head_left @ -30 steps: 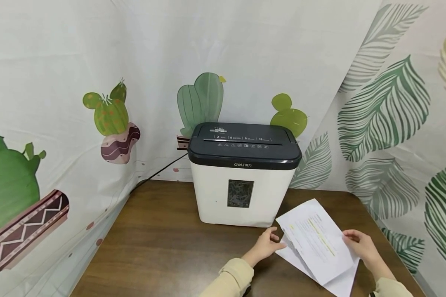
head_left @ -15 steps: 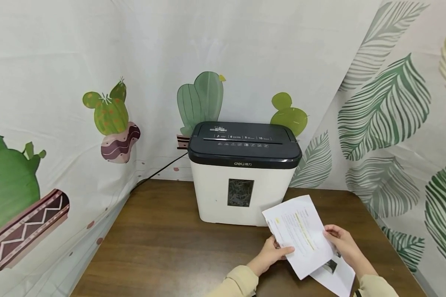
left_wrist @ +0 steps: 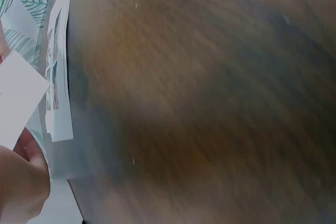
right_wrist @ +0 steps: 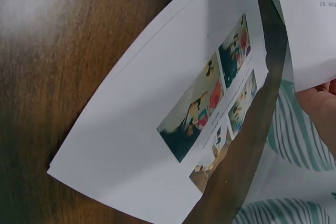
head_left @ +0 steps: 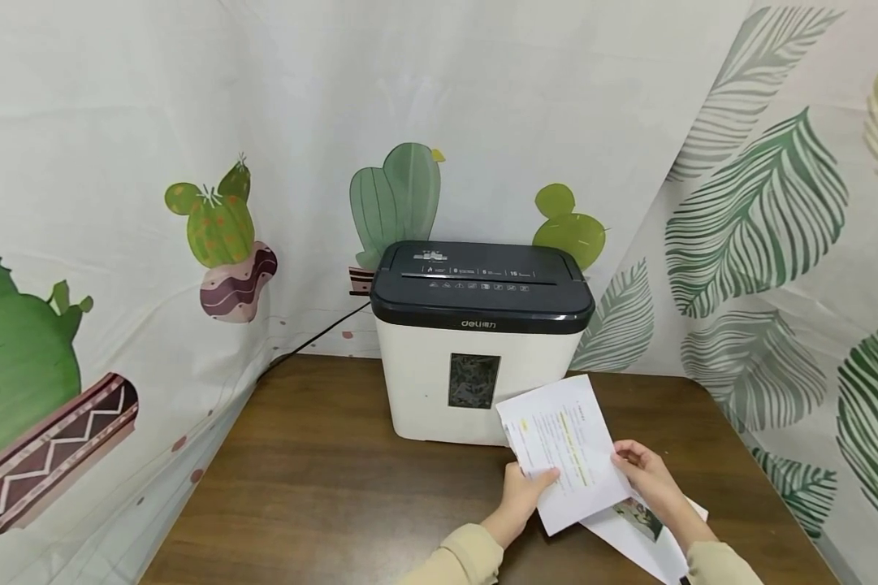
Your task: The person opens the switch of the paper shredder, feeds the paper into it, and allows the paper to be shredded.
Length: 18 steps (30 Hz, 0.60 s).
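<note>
A printed sheet of paper [head_left: 566,455] with yellow highlighted lines is held up in front of the shredder, tilted. My left hand [head_left: 517,497] pinches its lower left edge, thumb on the printed face. At its right edge my right hand [head_left: 650,479] pinches it between thumb and fingers. Below, partly covered by the held sheet and right hand, white paper printed with photos [right_wrist: 197,114] lies on the table. In the left wrist view the left hand [left_wrist: 23,182] and the held paper [left_wrist: 18,95] show only at the left edge.
A white paper shredder [head_left: 424,382] with a black top [head_left: 482,296] and a narrow slot stands at the back of the brown wooden table [head_left: 322,471]. Its black cord [head_left: 314,337] runs off to the left. A patterned cloth [head_left: 300,97] hangs behind.
The printed sheet has been lifted off the other paper and moved left, toward the shredder's front. My left hand has taken its left edge; the photo-printed paper beneath has come into view.
</note>
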Motion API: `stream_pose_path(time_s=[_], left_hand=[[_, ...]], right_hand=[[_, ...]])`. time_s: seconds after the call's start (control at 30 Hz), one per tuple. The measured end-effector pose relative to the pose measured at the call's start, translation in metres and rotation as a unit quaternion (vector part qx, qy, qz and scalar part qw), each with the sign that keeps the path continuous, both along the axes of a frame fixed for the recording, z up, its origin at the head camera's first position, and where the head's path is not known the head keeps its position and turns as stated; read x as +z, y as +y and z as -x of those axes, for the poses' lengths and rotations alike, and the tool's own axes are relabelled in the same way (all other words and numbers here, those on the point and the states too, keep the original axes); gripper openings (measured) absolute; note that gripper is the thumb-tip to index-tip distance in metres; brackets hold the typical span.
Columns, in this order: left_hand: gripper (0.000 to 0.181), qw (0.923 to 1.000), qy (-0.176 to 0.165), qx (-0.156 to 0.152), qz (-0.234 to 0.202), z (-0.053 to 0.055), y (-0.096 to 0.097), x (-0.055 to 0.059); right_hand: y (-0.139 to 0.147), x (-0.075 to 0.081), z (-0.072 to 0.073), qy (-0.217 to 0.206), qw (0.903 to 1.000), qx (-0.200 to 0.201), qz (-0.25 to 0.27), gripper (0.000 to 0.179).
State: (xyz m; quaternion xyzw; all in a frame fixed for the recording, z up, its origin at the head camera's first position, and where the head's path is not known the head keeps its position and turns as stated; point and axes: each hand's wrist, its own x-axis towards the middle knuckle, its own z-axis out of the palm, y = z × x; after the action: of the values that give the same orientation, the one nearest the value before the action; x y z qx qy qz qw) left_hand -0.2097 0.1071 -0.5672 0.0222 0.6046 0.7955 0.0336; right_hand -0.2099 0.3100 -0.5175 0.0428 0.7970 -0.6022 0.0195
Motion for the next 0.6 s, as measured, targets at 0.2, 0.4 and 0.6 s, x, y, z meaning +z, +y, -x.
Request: stream_pose_path(time_s=[0.2,0.4,0.6], left_hand=[[0.026,0.9984,0.027,-0.008,0.05,0.005,-0.016,0.002],[0.023,0.9857,0.076,-0.023,0.149,0.006,-0.038,0.016],[0.023,0.965,0.131,-0.062,0.219,0.0,-0.059,0.033]], right_hand=[[-0.007,0.005,0.001,0.023,0.9995,0.018,0.01,0.014],[-0.013,0.017,0.003,0.056,0.9958,0.039,0.061,0.018],[-0.021,0.031,0.003,0.09,0.9869,0.044,0.127,0.015]])
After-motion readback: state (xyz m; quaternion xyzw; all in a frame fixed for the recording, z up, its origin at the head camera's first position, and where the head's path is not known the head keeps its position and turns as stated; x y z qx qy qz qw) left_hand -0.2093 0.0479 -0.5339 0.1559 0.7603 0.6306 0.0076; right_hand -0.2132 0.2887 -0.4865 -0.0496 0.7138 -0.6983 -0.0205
